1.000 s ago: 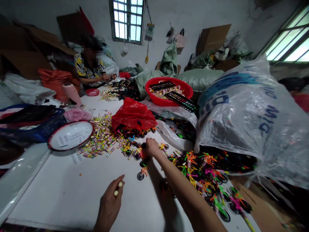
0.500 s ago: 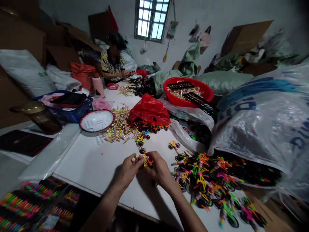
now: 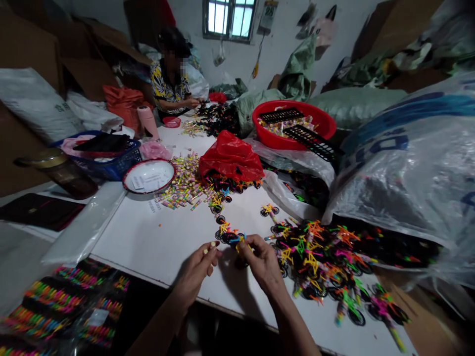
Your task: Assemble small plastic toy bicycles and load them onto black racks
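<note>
My left hand (image 3: 198, 267) is closed around small patterned tubes, whose pale ends (image 3: 212, 244) show at the fingertips. In my right hand (image 3: 261, 262) is a small toy bicycle (image 3: 241, 239) with yellow and blue parts, pinched between thumb and fingers just above the white table (image 3: 148, 247). Behind it lies another toy bicycle (image 3: 224, 230), with a few more in a line leading back. A heap of colourful toy bicycles (image 3: 311, 257), some with tubes attached, spreads to the right. Loose patterned tubes (image 3: 185, 185) are piled beyond my left hand.
A red plastic bag (image 3: 230, 155) covers more toy bicycles. Nearby stand a white enamel dish (image 3: 148, 176), a blue basket (image 3: 122, 165) and a red tub (image 3: 322, 121) holding tubes and black racks. A big plastic sack (image 3: 408, 163) bulges at right. Another person (image 3: 170, 79) sits at the far end.
My hands have moved apart. The yellow toy bicycle between them now lies on the table, and my right hand grips one with blue parts. The view has tilted down slightly.
</note>
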The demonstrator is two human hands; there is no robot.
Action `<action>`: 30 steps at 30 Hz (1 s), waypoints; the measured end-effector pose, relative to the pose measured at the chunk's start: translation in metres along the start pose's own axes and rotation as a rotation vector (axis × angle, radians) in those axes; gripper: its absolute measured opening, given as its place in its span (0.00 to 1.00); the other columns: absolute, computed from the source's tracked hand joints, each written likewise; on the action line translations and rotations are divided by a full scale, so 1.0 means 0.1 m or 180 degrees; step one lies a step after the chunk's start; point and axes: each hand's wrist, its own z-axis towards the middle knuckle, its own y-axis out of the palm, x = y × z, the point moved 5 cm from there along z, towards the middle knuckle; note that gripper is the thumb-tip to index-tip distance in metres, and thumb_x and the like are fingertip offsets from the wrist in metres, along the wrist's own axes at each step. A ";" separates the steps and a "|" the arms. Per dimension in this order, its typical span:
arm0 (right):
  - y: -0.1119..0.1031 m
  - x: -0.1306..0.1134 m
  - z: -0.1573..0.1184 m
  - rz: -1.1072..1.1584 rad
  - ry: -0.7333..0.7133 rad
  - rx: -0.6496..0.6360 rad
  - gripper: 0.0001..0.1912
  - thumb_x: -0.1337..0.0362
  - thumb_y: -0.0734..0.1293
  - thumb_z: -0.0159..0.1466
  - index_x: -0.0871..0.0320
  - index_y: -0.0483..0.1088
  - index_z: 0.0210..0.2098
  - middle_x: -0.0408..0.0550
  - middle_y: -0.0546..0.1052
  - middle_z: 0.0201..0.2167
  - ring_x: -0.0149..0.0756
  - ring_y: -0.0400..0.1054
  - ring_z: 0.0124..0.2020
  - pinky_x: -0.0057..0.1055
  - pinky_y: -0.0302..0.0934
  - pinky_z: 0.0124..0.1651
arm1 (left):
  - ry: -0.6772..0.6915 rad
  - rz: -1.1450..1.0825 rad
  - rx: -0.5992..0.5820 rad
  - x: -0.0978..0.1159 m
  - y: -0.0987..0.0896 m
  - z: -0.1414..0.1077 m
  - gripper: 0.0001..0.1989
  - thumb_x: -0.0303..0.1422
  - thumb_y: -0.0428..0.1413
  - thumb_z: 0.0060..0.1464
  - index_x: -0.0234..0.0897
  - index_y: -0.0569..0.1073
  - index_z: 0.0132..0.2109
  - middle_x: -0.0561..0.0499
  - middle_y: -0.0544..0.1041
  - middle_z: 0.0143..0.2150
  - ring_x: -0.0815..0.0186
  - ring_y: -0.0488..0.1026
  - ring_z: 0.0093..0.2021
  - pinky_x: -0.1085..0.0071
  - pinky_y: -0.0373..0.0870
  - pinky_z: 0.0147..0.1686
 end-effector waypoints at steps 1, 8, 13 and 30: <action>0.02 0.02 0.01 -0.0017 -0.0025 -0.0055 0.16 0.50 0.65 0.57 0.58 0.64 0.27 0.40 0.66 0.21 0.28 0.57 0.22 0.25 0.52 0.25 | -0.0063 -0.0057 -0.0106 -0.04 0.00 -0.02 0.22 0.47 0.54 0.53 0.36 0.72 0.48 0.52 0.71 0.33 0.72 0.62 0.27 0.77 0.54 0.23; 0.18 0.23 -0.02 0.0361 0.0137 -0.0650 0.18 0.50 0.68 0.55 0.57 0.61 0.24 0.36 0.60 0.18 0.25 0.50 0.20 0.24 0.45 0.22 | -0.0043 -0.0070 -0.0368 -0.10 -0.01 -0.10 0.17 0.42 0.61 0.48 0.34 0.75 0.39 0.55 0.69 0.25 0.74 0.61 0.25 0.77 0.54 0.23; 0.18 0.15 -0.12 0.0766 0.0599 -0.1157 0.20 0.48 0.71 0.51 0.58 0.63 0.23 0.35 0.61 0.16 0.23 0.49 0.17 0.23 0.43 0.21 | -0.0181 -0.0053 -0.0569 -0.08 -0.01 -0.13 0.15 0.40 0.64 0.44 0.33 0.74 0.34 0.52 0.73 0.26 0.74 0.64 0.24 0.77 0.55 0.22; 0.32 0.35 -0.31 0.0094 0.0203 -0.0336 0.18 0.48 0.65 0.57 0.57 0.61 0.25 0.39 0.64 0.18 0.28 0.56 0.21 0.25 0.50 0.25 | 0.0138 0.0287 0.0006 -0.20 -0.02 -0.29 0.14 0.43 0.60 0.47 0.35 0.72 0.30 0.55 0.71 0.22 0.72 0.64 0.23 0.77 0.57 0.22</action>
